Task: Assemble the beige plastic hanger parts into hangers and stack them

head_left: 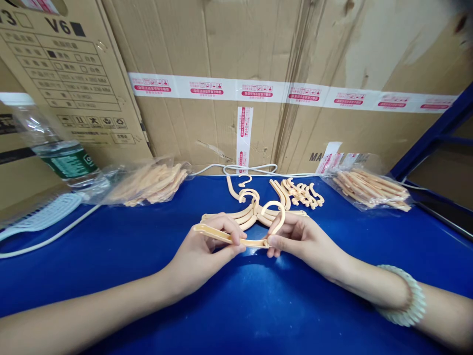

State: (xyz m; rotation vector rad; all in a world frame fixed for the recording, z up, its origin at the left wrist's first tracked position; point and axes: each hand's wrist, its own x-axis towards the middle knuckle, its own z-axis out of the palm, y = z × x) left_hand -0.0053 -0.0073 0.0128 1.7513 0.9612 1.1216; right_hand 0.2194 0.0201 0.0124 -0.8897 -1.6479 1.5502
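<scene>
Between the fingers of my left hand (207, 251) is a beige plastic hanger arm (216, 232), its hollow side showing. My right hand (301, 240) pinches a curved hanger hook (281, 212) at its base, where it meets the right end of that arm. Whether the two parts are locked together I cannot tell. Just behind my hands lie several assembled hangers (242, 215), stacked with their hooks up. Farther back are a loose hook (245, 180), a single loose arm (232, 188) and a small heap of loose hooks (305, 192) beside a few arms (280, 193).
Bags of hanger arms lie at the back left (155, 183) and back right (371, 187) of the blue table (254, 305). At left are a water bottle (66, 158) and a pale blue hairbrush (48, 213). A white cable (236, 167) runs before the cardboard (207, 44).
</scene>
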